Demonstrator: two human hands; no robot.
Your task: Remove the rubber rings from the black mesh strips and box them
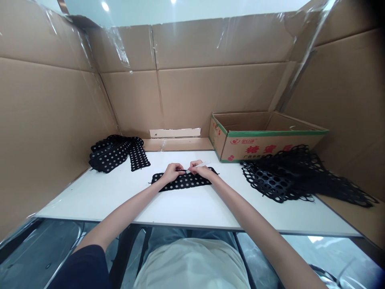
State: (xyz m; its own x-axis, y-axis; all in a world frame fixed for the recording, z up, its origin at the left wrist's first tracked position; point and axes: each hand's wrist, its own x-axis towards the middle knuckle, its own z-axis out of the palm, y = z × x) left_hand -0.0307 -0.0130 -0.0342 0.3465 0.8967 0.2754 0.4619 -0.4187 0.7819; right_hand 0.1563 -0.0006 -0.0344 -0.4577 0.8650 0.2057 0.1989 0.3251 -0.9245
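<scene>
L hand [171, 173], fingers curled, pinches thin black cord [181, 170] on black perforated mat [183, 181]; R hand [200, 170] closed on white stick [201, 165]. Mat lies flat on white table [99, 200], w/ stacked mats [112, 153] to L; tangled mesh pile [282, 176] and cardboard box [264, 136] to R.

- Walls: corrugated cardboard sheets [45, 120] stand left, behind and right of the work area, making a three-sided booth; creases and seams run through them.
- Back wall: a lighter cardboard strip [175, 133] sits low at its foot, near the centre.
- Joins: clear packing tape [120, 46] runs over the upper edges and corners, glinting under the light.
- Furniture: white tabletop [90, 204] with a thin grey front edge; call this the surface.
- Overhead: pale ceiling [168, 12] visible above the booth, with a round ceiling light [105, 6].
- Floor: grey, glossy tile [33, 245], reflecting light near the lower right.
</scene>
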